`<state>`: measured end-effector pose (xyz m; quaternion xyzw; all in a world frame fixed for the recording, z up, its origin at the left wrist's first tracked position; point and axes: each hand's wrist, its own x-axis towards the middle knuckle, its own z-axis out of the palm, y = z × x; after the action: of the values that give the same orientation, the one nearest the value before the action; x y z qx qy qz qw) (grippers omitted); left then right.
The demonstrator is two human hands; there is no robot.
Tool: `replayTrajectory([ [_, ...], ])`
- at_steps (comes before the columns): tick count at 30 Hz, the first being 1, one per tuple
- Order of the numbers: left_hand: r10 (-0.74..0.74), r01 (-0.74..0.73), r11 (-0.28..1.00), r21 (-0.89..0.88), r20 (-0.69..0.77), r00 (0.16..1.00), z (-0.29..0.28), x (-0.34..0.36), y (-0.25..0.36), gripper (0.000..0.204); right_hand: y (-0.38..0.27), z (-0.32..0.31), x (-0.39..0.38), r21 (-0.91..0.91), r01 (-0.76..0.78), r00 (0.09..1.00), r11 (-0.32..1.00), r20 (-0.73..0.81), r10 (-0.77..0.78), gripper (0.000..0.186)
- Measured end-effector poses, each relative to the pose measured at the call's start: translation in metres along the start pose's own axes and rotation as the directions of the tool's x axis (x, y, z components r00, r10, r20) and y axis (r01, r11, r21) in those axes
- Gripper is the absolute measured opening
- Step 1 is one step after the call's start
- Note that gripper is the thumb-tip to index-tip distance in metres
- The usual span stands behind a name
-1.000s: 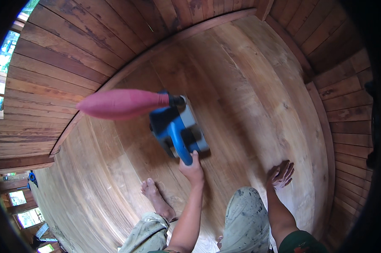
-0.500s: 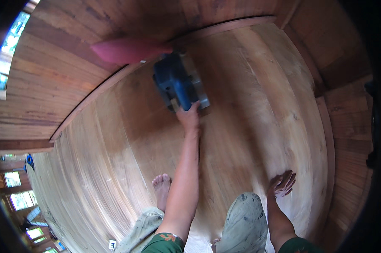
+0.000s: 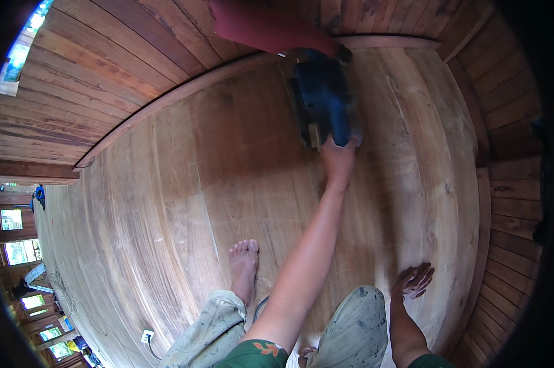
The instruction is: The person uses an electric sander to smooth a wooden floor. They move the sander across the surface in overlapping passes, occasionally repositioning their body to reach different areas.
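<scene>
My left hand, at the end of my stretched arm, grips the rear handle of a blue and black power sander, slightly blurred, on the plank floor near the far wall's baseboard. A dark pink dust bag on the sander reaches to the upper left, partly out of view. My right hand rests on the floor at the lower right with fingers spread, empty, beside my bent knee. My bare foot is on the floor left of my left forearm.
Wooden plank walls curve around the floor, with a pale baseboard. At the far left are window openings, a ladder, a blue object and cords. A white plug or socket with a cord lies at the lower left.
My left hand has pushed the sander away from me and to the right, up close to the far baseboard. My right hand stays on the floor, slightly lower in the picture.
</scene>
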<state>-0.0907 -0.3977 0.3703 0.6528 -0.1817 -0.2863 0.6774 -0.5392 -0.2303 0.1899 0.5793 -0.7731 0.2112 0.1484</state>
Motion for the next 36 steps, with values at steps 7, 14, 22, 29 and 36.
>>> replayTrajectory([
  [7, 0.104, -0.104, 0.995, -0.010, 0.038, 0.994, 0.024, -0.023, -0.008, 0.031, -0.001, -0.001, 0.001, -0.083, 0.018, 1.000, 0.996, 0.027, -0.016, 0.066],
  [14, 0.127, -0.121, 0.987, 0.103, -0.056, 0.990, 0.038, -0.024, -0.021, 0.035, -0.007, -0.004, 0.003, -0.022, 0.034, 0.999, 0.999, 0.003, -0.034, 0.066],
  [22, 0.187, -0.169, 0.974, 0.151, -0.116, 0.975, 0.034, -0.012, -0.032, 0.032, -0.009, 0.001, 0.003, -0.051, -0.033, 0.999, 0.998, 0.019, 0.034, 0.066],
  [29, 0.187, -0.174, 0.980, 0.100, -0.136, 0.973, -0.004, 0.008, -0.039, 0.027, -0.017, -0.009, 0.006, -0.097, -0.137, 0.980, 0.986, 0.132, 0.149, 0.068],
  [36, 0.128, -0.126, 0.990, 0.064, -0.025, 0.991, -0.066, 0.033, -0.029, 0.021, -0.017, -0.013, 0.006, -0.052, -0.170, 0.967, 0.984, 0.183, 0.176, 0.067],
])
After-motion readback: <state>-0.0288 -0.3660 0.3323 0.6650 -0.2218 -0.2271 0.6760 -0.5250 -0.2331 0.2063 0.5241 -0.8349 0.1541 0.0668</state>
